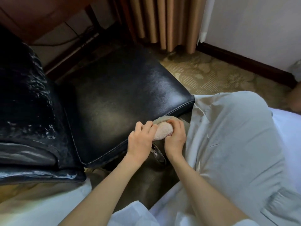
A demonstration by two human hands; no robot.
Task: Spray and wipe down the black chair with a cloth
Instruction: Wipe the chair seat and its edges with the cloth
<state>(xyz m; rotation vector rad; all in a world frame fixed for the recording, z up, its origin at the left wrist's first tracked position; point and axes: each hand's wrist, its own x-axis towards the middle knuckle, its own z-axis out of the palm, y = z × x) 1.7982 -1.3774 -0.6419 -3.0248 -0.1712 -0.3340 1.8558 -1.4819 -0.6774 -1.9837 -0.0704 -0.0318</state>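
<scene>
The black chair's leather seat [123, 93] fills the middle of the view, and its worn, flaking backrest [26, 98] lies at the left. A pale pink fluffy cloth [162, 130] is bunched against the seat's near side edge. My left hand [140, 138] grips the cloth's left end with curled fingers. My right hand [175, 136] grips its right end from the other side. No spray bottle is in view.
A chrome chair part [157, 154] shows just below my hands. My bent knee in light grey trousers [236, 136] is close on the right. Patterned carpet [211, 75], tan curtains [162, 22], a dark baseboard and a wooden desk with cables lie beyond the chair.
</scene>
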